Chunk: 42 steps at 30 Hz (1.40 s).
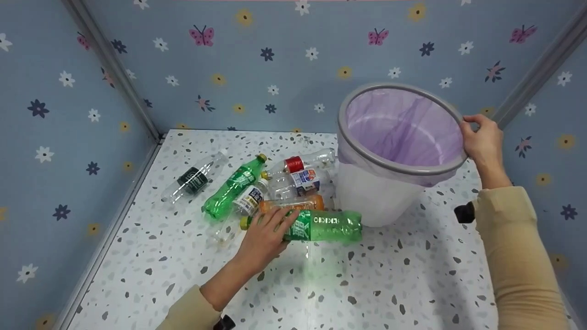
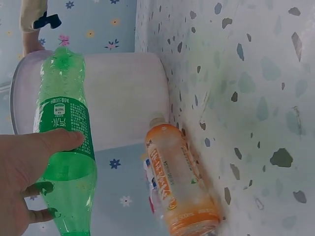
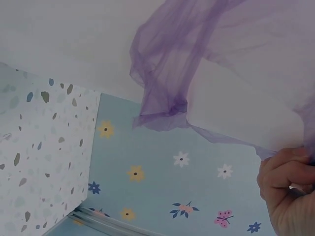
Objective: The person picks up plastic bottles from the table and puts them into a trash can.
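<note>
My left hand (image 1: pixel 263 236) grips a green plastic bottle (image 1: pixel 332 225) round its label, thumb on one side and fingers on the other. The bottle lies sideways in the air, yellow cap to the left, its base overlapping the foot of the bin in the head view. In the left wrist view it is raised off the tabletop, with an orange-labelled bottle (image 2: pixel 179 182) lying below it. My right hand (image 1: pixel 484 140) holds the grey rim of a white trash bin (image 1: pixel 380 197) at its right side. A purple bag (image 3: pixel 165 73) lines the bin and hangs over the rim.
Left of the bin lie a second green bottle (image 1: pixel 234 188), a clear bottle with a dark label (image 1: pixel 192 180), a red-labelled bottle (image 1: pixel 294 164) and several other clear bottles. Flowered panels (image 1: pixel 284 59) enclose the speckled tabletop (image 1: pixel 367 279) at the back and sides.
</note>
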Available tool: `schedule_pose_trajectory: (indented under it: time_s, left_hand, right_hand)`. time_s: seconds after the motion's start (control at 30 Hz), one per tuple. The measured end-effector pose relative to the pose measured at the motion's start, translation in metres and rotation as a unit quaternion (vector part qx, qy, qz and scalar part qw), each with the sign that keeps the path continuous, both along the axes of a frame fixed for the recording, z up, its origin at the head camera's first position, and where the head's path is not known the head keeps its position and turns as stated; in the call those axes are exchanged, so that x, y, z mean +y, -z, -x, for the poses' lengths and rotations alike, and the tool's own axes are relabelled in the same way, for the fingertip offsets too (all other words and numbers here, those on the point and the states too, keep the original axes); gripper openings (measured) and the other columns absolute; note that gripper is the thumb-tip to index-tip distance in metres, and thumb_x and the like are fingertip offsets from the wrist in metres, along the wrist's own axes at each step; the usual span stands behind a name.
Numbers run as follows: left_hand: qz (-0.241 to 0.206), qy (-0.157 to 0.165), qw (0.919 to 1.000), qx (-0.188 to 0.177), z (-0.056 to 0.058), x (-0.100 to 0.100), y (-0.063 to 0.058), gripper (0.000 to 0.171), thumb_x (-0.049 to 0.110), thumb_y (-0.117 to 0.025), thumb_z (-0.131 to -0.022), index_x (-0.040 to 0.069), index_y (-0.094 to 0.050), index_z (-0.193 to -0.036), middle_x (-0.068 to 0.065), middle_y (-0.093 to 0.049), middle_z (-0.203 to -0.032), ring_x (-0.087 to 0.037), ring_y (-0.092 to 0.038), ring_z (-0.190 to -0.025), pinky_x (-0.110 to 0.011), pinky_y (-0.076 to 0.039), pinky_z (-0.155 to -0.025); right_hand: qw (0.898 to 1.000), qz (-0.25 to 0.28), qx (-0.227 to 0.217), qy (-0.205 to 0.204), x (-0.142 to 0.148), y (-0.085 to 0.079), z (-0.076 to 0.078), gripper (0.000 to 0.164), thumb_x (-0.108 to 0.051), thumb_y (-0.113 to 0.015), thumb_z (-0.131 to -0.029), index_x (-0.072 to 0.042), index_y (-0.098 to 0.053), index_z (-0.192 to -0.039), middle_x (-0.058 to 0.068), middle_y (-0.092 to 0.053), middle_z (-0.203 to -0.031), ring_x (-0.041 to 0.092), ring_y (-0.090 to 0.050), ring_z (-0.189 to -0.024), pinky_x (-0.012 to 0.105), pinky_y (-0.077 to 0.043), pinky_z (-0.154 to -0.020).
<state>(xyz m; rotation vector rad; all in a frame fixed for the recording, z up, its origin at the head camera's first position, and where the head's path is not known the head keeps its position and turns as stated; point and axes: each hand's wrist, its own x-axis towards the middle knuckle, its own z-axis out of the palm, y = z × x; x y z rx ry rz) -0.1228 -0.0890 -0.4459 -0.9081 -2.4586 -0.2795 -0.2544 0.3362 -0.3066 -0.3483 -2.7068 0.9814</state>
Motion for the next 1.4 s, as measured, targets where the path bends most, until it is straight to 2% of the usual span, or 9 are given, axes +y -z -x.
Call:
schedule_pose_trajectory:
  time_s: [0.23, 0.47, 0.57, 0.8, 1.0, 1.13, 1.3, 1.4]
  left_hand:
    - [-0.006, 0.024, 0.9993, 0.029, 0.003, 0.006, -0.021, 0.077, 0.025, -0.08, -0.062, 0.01, -0.045, -0.128, -0.008, -0.048, -0.121, -0.026, -0.045, -0.108, -0.044, -0.04, -0.085]
    - [-0.01, 0.035, 0.9969, 0.069, 0.008, 0.012, -0.04, 0.077, 0.025, -0.081, -0.058, 0.01, -0.047, -0.126, -0.009, -0.049, -0.12, -0.027, -0.047, -0.107, -0.04, -0.042, -0.078]
    - [-0.006, 0.036, 0.9965, 0.075, 0.01, 0.014, -0.047, 0.075, 0.025, -0.081, -0.06, 0.01, -0.047, -0.126, -0.009, -0.049, -0.12, -0.026, -0.046, -0.107, -0.041, -0.043, -0.078]
    - [0.005, 0.045, 0.9945, 0.095, 0.016, 0.017, -0.065, 0.075, 0.029, -0.079, -0.062, 0.009, -0.046, -0.126, -0.009, -0.05, -0.12, -0.027, -0.047, -0.107, -0.041, -0.043, -0.079]
    - [0.0, 0.048, 0.9915, 0.121, 0.024, 0.023, -0.085, 0.068, 0.039, -0.072, -0.07, 0.007, -0.048, -0.125, -0.01, -0.051, -0.12, -0.026, -0.047, -0.107, -0.042, -0.044, -0.078]
    - [0.004, 0.052, 0.9895, 0.134, 0.029, 0.027, -0.098, 0.067, 0.04, -0.07, -0.072, 0.007, -0.048, -0.125, -0.011, -0.051, -0.119, -0.026, -0.047, -0.106, -0.041, -0.044, -0.077]
    - [0.007, 0.052, 0.9892, 0.137, 0.039, 0.031, -0.117, 0.069, 0.034, -0.075, -0.068, 0.007, -0.048, -0.125, -0.011, -0.051, -0.119, -0.026, -0.047, -0.105, -0.04, -0.045, -0.076]
    - [0.004, 0.045, 0.9916, 0.121, 0.046, 0.035, -0.128, 0.069, 0.031, -0.075, -0.068, 0.007, -0.046, -0.126, -0.011, -0.051, -0.119, -0.026, -0.047, -0.106, -0.041, -0.045, -0.076]
  right_hand:
    - [1.0, 0.011, -0.012, 0.0, 0.0, 0.0, -0.001, 0.049, -0.035, -0.035, -0.093, -0.004, -0.042, -0.129, 0.013, -0.05, -0.086, 0.0, -0.047, -0.049, 0.015, -0.043, -0.046]
    - [1.0, 0.023, -0.018, -0.003, 0.0, 0.001, -0.002, 0.05, -0.037, -0.034, -0.093, -0.004, -0.04, -0.131, 0.014, -0.049, -0.09, 0.0, -0.048, -0.051, 0.014, -0.044, -0.048]
    - [0.999, 0.027, -0.018, -0.005, 0.0, 0.001, -0.002, 0.05, -0.036, -0.034, -0.094, -0.004, -0.04, -0.131, 0.014, -0.049, -0.091, 0.001, -0.049, -0.053, 0.014, -0.044, -0.049]
    - [1.0, -0.015, 0.007, 0.001, 0.0, 0.001, 0.0, 0.045, -0.031, -0.036, -0.094, -0.001, -0.046, -0.126, 0.014, -0.052, -0.082, -0.001, -0.042, -0.042, 0.014, -0.038, -0.041]
    - [1.0, 0.003, -0.003, -0.004, -0.001, 0.0, 0.0, 0.047, -0.033, -0.035, -0.094, -0.002, -0.043, -0.129, 0.014, -0.051, -0.085, 0.0, -0.046, -0.047, 0.013, -0.041, -0.045]
    - [1.0, 0.008, -0.003, -0.007, -0.001, 0.0, 0.0, 0.048, -0.033, -0.034, -0.094, -0.001, -0.042, -0.129, 0.017, -0.051, -0.089, 0.0, -0.047, -0.05, 0.013, -0.042, -0.046]
    - [1.0, 0.012, -0.009, -0.003, -0.002, 0.0, 0.0, 0.048, -0.034, -0.034, -0.094, -0.002, -0.041, -0.13, 0.018, -0.051, -0.093, -0.001, -0.048, -0.052, 0.012, -0.042, -0.047]
    - [1.0, 0.015, -0.012, 0.001, -0.001, 0.0, 0.0, 0.049, -0.035, -0.035, -0.094, -0.003, -0.041, -0.13, 0.018, -0.051, -0.093, -0.001, -0.048, -0.053, 0.013, -0.043, -0.048]
